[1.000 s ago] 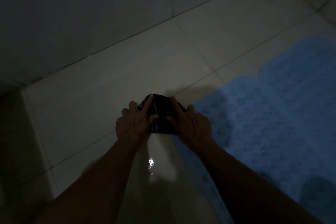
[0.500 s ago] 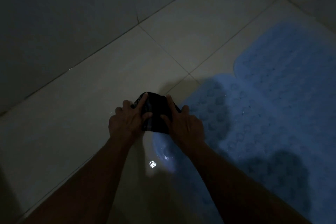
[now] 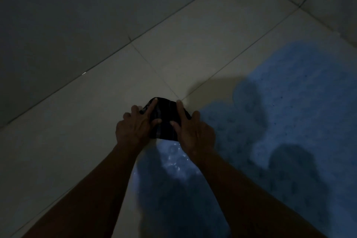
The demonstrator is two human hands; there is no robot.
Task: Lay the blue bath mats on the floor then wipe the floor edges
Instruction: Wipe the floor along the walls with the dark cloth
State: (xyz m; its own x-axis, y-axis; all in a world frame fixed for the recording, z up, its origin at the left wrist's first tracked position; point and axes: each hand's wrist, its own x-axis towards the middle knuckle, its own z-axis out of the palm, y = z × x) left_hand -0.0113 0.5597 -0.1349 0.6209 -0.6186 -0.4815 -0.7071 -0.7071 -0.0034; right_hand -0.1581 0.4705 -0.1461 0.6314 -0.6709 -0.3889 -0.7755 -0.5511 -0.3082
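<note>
1. The view is very dim, with grainy, muddy colour.
2. The brightest patch is a wet glint on the blue mat [image 3: 174, 157] between the forearms.
3. Soft dark shadows lie across the mat at right.
4. The wall [image 3: 67, 15] fades to near black.
5. Tile lines [image 3: 152, 69] splay toward the corners.

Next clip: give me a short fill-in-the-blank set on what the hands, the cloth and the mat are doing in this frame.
1. Both hands press a dark cloth flat on the tiled ____.
2. The bath mat beside the right hand is ____ in colour.
3. The fingers of the left hand lie ____, not curled round the cloth.

Missing words: floor; blue; straight
</note>
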